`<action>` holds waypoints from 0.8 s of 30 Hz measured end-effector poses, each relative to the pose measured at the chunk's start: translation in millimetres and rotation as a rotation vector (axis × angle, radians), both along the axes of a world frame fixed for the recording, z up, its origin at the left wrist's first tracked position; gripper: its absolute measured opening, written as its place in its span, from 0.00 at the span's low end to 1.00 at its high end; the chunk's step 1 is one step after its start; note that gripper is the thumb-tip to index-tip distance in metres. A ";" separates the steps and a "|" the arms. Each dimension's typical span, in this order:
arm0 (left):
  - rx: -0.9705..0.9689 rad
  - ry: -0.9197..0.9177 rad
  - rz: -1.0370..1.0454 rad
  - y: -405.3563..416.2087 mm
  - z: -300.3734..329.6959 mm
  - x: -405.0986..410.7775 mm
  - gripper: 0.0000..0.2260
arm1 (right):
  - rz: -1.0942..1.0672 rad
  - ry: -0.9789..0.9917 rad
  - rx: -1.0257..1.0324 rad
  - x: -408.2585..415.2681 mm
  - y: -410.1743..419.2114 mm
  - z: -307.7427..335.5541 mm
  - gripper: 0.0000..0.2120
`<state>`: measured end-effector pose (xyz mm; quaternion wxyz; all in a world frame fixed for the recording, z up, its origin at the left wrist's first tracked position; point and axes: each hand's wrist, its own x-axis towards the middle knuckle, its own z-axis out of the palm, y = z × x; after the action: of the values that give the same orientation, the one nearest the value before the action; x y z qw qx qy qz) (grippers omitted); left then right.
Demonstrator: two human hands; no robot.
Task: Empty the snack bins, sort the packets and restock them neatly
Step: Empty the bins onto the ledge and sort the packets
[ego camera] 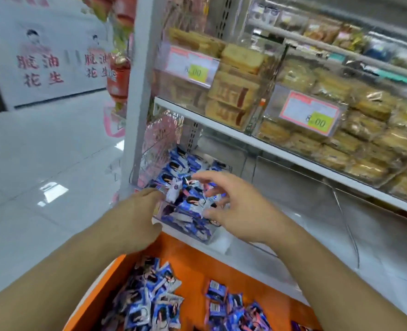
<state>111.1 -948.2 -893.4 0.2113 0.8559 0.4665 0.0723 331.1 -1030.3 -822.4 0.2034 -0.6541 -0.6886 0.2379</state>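
My right hand [235, 211] hangs over the bin [185, 231], the clear box at the left end of the lower shelf [293, 237]. Its fingers [206, 176] are spread and loosely bent, thumb low, with a wide gap between thumb and forefinger. It holds nothing; the fingertips sit just above the blue packets [188, 187] heaped in the bin, and through the blur I cannot tell whether any tip touches a wrapper.

My left hand [138, 211] is at the bin's left front corner. I see the back of it; the fingers curl forward over the bin's edge and out of sight, so I cannot tell whether they grip the wall, pinch a packet or only rest there.

The packets in the bin lie in a loose jumble, blue and white wrappers pointing every way, filling it from front wall to back.

Below the bin, nearer me, stands an orange crate [192, 259]. In it lie more of the same packets: one pile [147, 299] under my left forearm and a smaller scatter [233, 309] to its right.

Right of the bin the lower shelf is bare white. Above the bin, on the upper shelf, clear boxes hold tan cakes [235, 91], each box with a price tag [192, 65] on its front.
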 end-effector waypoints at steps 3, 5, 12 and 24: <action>0.019 -0.008 0.029 10.0 -1.4 -4.7 0.29 | 0.136 -0.114 -0.175 -4.1 71.4 -10.2 0.35; 0.023 -0.005 0.020 11.1 0.7 -3.4 0.29 | 0.205 -0.226 -0.296 -1.6 99.2 -19.4 0.36; 0.025 -0.027 0.053 9.8 0.8 -0.3 0.26 | 0.251 -0.360 -0.527 -10.6 139.7 -41.9 0.39; 0.008 -0.032 0.071 8.4 3.7 1.8 0.25 | 0.163 -0.256 -0.516 -4.7 121.3 -38.6 0.41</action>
<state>113.0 -939.8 -889.6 0.2127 0.8384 0.4928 0.0954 326.4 -908.9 -861.0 -0.0778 -0.6516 -0.6755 0.3363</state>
